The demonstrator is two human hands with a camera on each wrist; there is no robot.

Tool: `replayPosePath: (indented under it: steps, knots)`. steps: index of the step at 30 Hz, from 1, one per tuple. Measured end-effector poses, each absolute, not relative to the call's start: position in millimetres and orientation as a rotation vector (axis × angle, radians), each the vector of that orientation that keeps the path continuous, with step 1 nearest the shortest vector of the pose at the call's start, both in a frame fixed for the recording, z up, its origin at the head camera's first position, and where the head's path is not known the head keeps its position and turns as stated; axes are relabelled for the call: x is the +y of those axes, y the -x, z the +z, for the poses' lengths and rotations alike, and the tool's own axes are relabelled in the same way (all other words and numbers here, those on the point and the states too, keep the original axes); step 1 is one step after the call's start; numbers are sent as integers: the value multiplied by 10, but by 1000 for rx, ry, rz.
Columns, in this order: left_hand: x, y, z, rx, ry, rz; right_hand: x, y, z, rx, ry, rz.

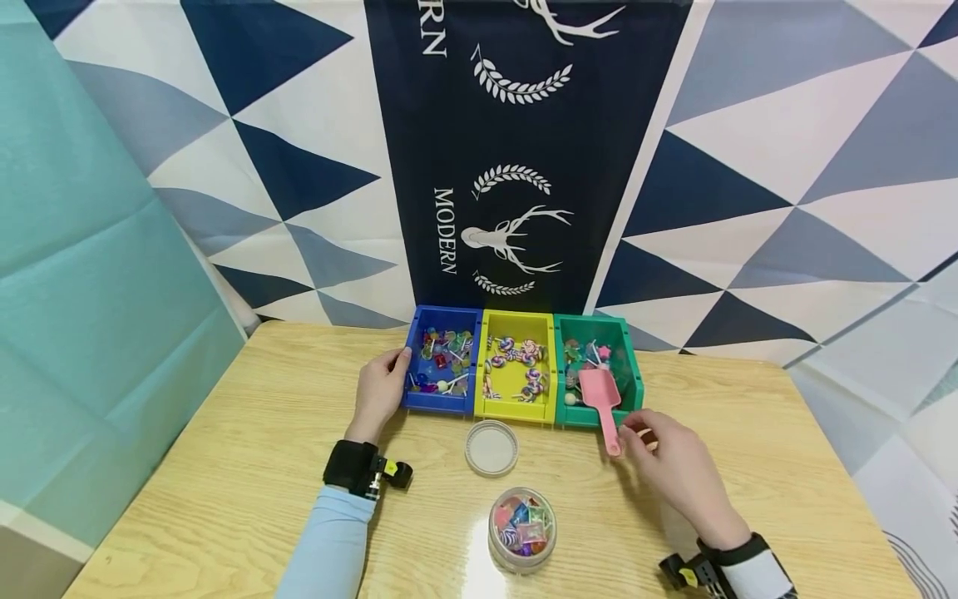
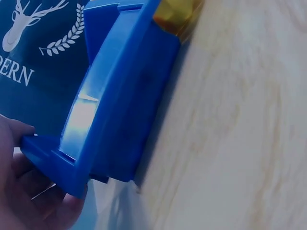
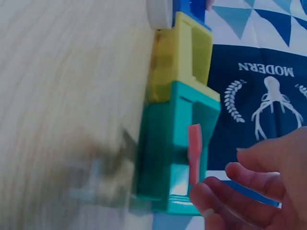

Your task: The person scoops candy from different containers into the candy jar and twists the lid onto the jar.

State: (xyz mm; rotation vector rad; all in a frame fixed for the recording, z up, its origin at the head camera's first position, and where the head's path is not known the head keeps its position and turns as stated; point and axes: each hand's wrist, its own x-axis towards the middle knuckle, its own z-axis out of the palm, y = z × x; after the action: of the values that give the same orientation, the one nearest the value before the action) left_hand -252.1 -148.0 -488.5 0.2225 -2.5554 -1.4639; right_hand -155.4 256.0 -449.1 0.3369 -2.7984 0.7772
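My left hand (image 1: 380, 391) grips the left side wall of a blue bin (image 1: 441, 405), thumb at the rim and fingers on the outside. This bin holds small wrapped candies and lollipops. Joined to it are a yellow bin (image 1: 516, 410) with swirl-patterned candies and a green bin (image 1: 636, 387) with lollipops. A pink scoop (image 1: 601, 391) lies across the green bin's front edge, its handle sticking out toward me. Beside that handle my right hand (image 1: 669, 462) hovers with loosely bent fingers and nothing between them. The right wrist view shows its fingertips (image 3: 201, 196) close to the green bin.
A clear round jar (image 1: 522, 561) full of wrapped candies stands on the wooden table (image 1: 224, 466), nearer to me than the bins. Its round lid (image 1: 491, 449) lies between jar and bins. Right behind the bins hangs a patterned cloth (image 1: 494, 133).
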Motion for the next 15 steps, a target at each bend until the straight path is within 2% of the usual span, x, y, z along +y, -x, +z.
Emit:
replayPosePath:
  steps: [8,15]
  knots:
    - [-1449,2495,-4841,-2449,-239,-1376,2438,1429,-4363,-2694,-435,906]
    - [-1456,2481,-4771,-2273,-94,-1200,2255,1317,-4343,-2731,-824,1245]
